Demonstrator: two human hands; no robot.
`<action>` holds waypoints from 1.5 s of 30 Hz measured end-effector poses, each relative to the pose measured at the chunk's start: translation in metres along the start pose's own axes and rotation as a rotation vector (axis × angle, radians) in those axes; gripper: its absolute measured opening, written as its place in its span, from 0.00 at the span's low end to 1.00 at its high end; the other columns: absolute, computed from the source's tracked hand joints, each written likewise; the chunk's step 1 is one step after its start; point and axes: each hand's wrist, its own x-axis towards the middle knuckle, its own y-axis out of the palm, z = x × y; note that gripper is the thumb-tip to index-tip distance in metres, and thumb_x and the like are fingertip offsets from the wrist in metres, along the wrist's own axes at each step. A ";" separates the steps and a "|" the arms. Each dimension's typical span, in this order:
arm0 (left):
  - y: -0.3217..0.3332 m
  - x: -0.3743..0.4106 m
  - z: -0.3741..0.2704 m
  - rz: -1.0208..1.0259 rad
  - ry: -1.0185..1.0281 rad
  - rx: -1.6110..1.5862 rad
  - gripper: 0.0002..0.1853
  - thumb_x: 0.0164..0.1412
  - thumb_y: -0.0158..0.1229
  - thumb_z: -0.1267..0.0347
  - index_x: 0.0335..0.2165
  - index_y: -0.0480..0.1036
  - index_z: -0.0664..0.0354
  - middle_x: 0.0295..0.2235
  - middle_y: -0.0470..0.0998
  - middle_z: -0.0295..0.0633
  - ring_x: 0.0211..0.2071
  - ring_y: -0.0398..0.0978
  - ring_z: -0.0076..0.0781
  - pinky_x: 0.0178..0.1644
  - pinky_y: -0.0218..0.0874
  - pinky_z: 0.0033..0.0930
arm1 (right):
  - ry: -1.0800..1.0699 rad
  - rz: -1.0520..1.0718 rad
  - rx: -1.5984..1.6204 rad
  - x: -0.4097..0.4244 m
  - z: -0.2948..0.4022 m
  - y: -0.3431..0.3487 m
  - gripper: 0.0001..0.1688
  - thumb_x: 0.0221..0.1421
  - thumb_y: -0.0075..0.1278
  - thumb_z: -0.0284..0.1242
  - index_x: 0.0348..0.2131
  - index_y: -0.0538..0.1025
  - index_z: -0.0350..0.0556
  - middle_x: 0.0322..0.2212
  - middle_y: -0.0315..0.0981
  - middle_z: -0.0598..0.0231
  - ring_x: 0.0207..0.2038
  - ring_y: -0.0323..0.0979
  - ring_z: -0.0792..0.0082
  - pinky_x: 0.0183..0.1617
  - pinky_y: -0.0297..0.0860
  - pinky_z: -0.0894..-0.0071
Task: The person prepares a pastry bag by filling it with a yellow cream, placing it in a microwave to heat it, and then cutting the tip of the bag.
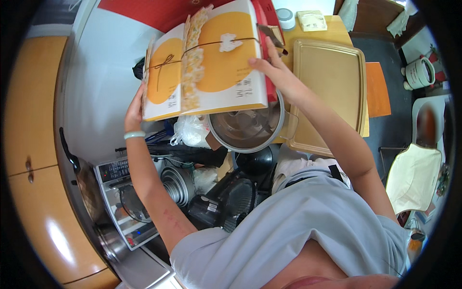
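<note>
A large white and yellow gift box, with a lace strip and a thin brown cord tied in a bow, is held up between both hands. My left hand grips its left edge, and most of those fingers are hidden. At its right edge is my right hand, with thumb and fingers on the box. A red box or bag shows behind that edge. Below the gift box, a round transparent lid with a grey rim is partly covered.
A gold tray lies on the wooden table, near a white round device. A black fan, a plastic bag and stacked metal pans are below. Wooden cabinets stand at left, a white bin at right.
</note>
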 end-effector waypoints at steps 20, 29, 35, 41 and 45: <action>-0.030 -0.037 0.075 -0.157 -0.006 -0.049 0.41 0.54 0.38 0.37 0.57 0.51 0.49 0.54 0.56 0.38 0.44 0.61 0.35 0.45 0.56 0.39 | 0.125 -0.082 0.068 -0.016 -0.041 -0.053 0.56 0.50 0.49 0.52 0.62 0.34 0.52 0.58 0.43 0.54 0.59 0.49 0.54 0.58 0.51 0.55; -0.003 -0.045 0.092 -0.020 0.093 -0.445 0.34 0.62 0.30 0.45 0.56 0.48 0.59 0.51 0.58 0.50 0.49 0.64 0.55 0.52 0.57 0.51 | 0.048 0.005 0.170 -0.009 -0.030 -0.040 0.44 0.54 0.50 0.38 0.58 0.46 0.34 0.43 0.64 0.53 0.42 0.70 0.67 0.42 0.71 0.69; 0.019 -0.071 0.126 -0.283 0.047 -0.425 0.32 0.62 0.37 0.49 0.56 0.48 0.59 0.49 0.60 0.48 0.49 0.64 0.49 0.49 0.59 0.49 | 0.062 0.013 0.152 -0.008 -0.035 -0.049 0.51 0.48 0.55 0.41 0.58 0.45 0.34 0.47 0.61 0.53 0.44 0.69 0.65 0.46 0.69 0.67; 0.062 -0.120 0.183 -0.124 -0.210 -0.163 0.27 0.54 0.52 0.67 0.52 0.53 0.58 0.43 0.63 0.41 0.45 0.64 0.40 0.42 0.62 0.44 | 0.111 -0.093 0.089 -0.026 -0.039 -0.063 0.50 0.47 0.55 0.45 0.58 0.49 0.39 0.48 0.59 0.57 0.45 0.65 0.65 0.45 0.66 0.69; 0.100 -0.144 0.189 -0.030 -0.376 -0.338 0.26 0.55 0.51 0.70 0.51 0.52 0.60 0.44 0.61 0.46 0.46 0.61 0.52 0.48 0.62 0.54 | 0.164 -0.188 0.012 -0.039 -0.054 -0.091 0.40 0.52 0.50 0.43 0.57 0.54 0.43 0.48 0.57 0.61 0.44 0.64 0.65 0.46 0.64 0.67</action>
